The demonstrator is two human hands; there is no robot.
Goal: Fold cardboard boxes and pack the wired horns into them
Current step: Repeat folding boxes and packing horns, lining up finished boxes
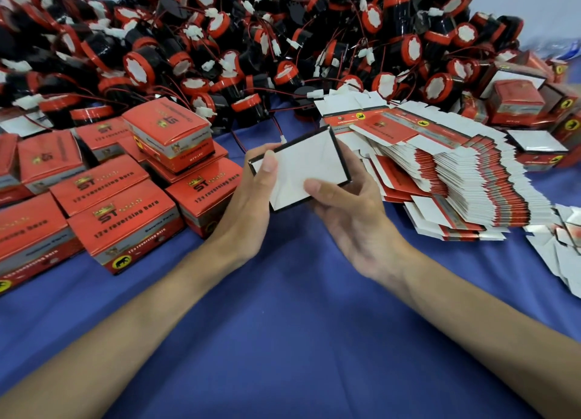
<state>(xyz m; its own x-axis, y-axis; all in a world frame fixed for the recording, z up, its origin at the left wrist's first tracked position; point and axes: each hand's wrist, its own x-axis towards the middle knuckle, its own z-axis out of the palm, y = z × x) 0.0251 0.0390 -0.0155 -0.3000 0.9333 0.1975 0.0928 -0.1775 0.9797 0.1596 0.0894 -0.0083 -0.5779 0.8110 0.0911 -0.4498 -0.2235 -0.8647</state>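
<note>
Gripping one cardboard box (301, 167) at centre frame: left hand (248, 204) wraps its left edge, thumb on the white face; right hand (349, 211) cups the lower-right corner, thumb on top. Closed boxes (122, 211) stacked left, flat blanks (456, 179) fanned right, wired horns (251, 41) heaped across the top.

Left hand (248, 204): bare; slim fingers. Left thumbnail (269, 164): short, rounded, plain.
Right hand (349, 211): bare; same slim build; tendon ridges and knuckle creases visible on back; outline slightly blurred. Right thumbnail (314, 186): short, plain.
Left forearm (151, 318): bare from wrist to lower-left frame edge; smooth surface.
Right forearm (465, 311): bare from wrist to lower-right frame edge; smooth surface.
Both forearms look broader toward frame bottom: wide-angle lens effect.
Finer surface detail too soft to resolve.
</note>
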